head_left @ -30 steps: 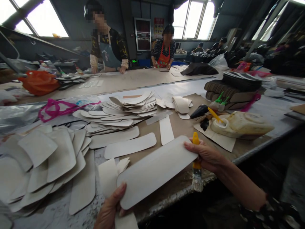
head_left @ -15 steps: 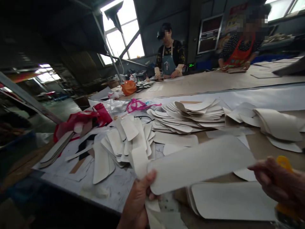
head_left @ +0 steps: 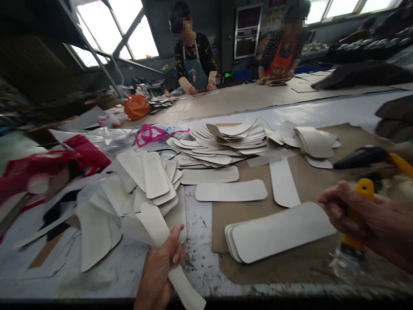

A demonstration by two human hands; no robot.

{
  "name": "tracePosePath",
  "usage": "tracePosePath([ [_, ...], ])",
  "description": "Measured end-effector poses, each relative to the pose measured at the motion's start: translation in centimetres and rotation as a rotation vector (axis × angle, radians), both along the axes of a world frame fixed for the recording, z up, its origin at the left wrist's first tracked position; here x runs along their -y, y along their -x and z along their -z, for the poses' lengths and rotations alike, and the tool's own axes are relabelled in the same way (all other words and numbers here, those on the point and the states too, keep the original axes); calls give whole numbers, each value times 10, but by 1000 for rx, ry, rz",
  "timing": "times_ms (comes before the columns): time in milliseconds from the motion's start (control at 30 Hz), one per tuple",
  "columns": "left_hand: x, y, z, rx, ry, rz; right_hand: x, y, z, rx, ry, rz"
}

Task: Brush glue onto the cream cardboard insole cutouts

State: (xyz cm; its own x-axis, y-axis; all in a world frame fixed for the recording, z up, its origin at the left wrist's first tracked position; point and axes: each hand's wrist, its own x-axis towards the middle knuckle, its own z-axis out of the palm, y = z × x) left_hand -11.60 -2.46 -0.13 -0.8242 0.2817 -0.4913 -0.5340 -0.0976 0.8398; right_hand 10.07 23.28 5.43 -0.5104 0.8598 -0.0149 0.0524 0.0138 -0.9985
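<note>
So my left hand is wrapped around a narrow white strip, thumb pressed on top, just left of the flat stack of rounded panels. The strip's long axis runs diagonally: its far end points at the loose heap of cut pieces, its near end pokes past the table edge. Right of the stack, my right hand is clenched on a yellow-handled brush, handle up, blurry bristles down. The stack sits on brown paper over a scuffed white table. Far behind it, a person in a blue apron and a person in a red apron work under skylights.
</note>
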Motion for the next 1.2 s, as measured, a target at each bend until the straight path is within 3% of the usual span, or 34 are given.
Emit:
tracePosePath([
  [100, -16, -40, 13, -77, 198, 174, -2, -11, -13, -19, 136, 11],
  [233, -38, -67, 21, -184, 322, 286, 3, -25, -5, 39, 31, 117],
  [400, -53, -70, 23, -281, 396, 393, 32, -15, 19, -36, 80, 97],
  [533, -56, -69, 20, -258, 404, 398, 56, 4, 37, -127, 152, -52],
  [667, -57, -68, 21, -241, 402, 373, 67, 18, 51, -38, 196, -159],
  [867, -59, -67, 27, -188, 359, 331, 67, 19, 58, 204, 13, -157],
  [1200, -57, -63, 29, -118, 331, 358, 33, -13, 43, 420, -421, 105],
])
